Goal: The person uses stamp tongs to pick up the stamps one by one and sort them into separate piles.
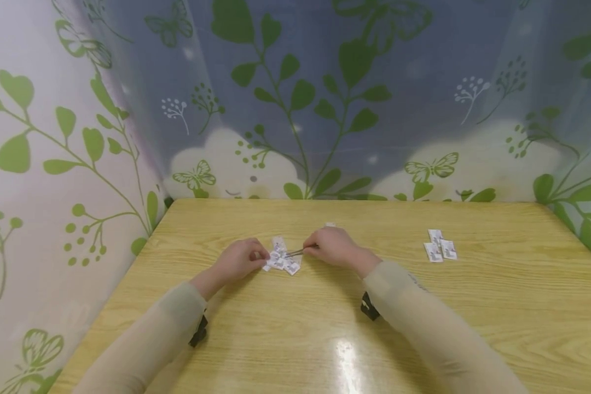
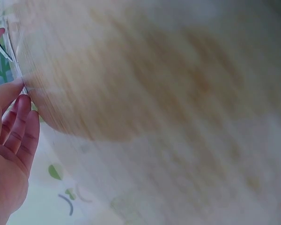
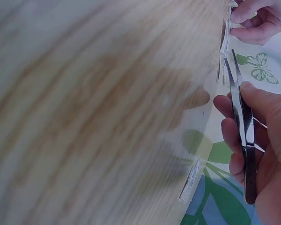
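Note:
My right hand (image 1: 336,246) holds metal tweezers (image 3: 244,122) between thumb and fingers. Their tips reach over a small pile of white printed packets (image 1: 278,260) left of the table's middle, and in the right wrist view the two prongs stand slightly apart. At the left edge of that pile, my left hand (image 1: 240,259) pinches a packet between thumb and fingertips. The left wrist view shows the same left hand (image 2: 14,136) from the side, with thumb and forefinger meeting at the packet's edge. Beyond my right hand, one packet (image 1: 330,224) lies partly hidden.
Three similar packets (image 1: 434,250) lie in a group on the right of the wooden table (image 1: 285,334). A patterned curtain (image 1: 300,109) hangs right behind the table's far edge and along the left side. Black devices (image 1: 369,306) sit under both wrists.

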Tool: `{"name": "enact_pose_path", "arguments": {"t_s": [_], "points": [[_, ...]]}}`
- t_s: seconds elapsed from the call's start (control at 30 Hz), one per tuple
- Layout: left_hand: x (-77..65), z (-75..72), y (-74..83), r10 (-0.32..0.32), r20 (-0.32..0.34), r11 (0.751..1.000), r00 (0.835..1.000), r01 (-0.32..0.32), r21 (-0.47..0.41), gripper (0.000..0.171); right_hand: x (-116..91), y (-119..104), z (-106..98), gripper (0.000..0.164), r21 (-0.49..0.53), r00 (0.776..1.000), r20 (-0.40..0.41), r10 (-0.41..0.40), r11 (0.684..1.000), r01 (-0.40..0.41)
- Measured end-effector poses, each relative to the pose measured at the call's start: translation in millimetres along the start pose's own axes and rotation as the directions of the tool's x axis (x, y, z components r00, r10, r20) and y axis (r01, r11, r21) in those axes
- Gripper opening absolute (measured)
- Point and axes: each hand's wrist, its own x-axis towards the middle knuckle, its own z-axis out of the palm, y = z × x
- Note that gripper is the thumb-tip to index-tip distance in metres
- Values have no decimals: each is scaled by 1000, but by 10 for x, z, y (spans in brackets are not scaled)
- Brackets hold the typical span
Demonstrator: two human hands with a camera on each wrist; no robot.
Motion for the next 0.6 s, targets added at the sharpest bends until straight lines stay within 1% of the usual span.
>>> {"name": "enact_pose_path", "arguments": {"t_s": [0.2, 0.37, 0.6], "points": [[-1, -12, 23, -10, 10, 1000, 1000, 10, -1, 6, 28, -2, 31, 20, 13, 1000, 2, -5, 1000, 5], [1, -11, 19, -4, 8, 1000, 1000, 4, -2, 7, 50, -23, 38, 19, 30, 1000, 1, -7, 1000, 7], [-1, -12, 11, 4, 3, 1000, 1000, -4, 2, 7, 86, -62, 37, 16, 8, 1000, 18, -25, 1000, 25]]}}
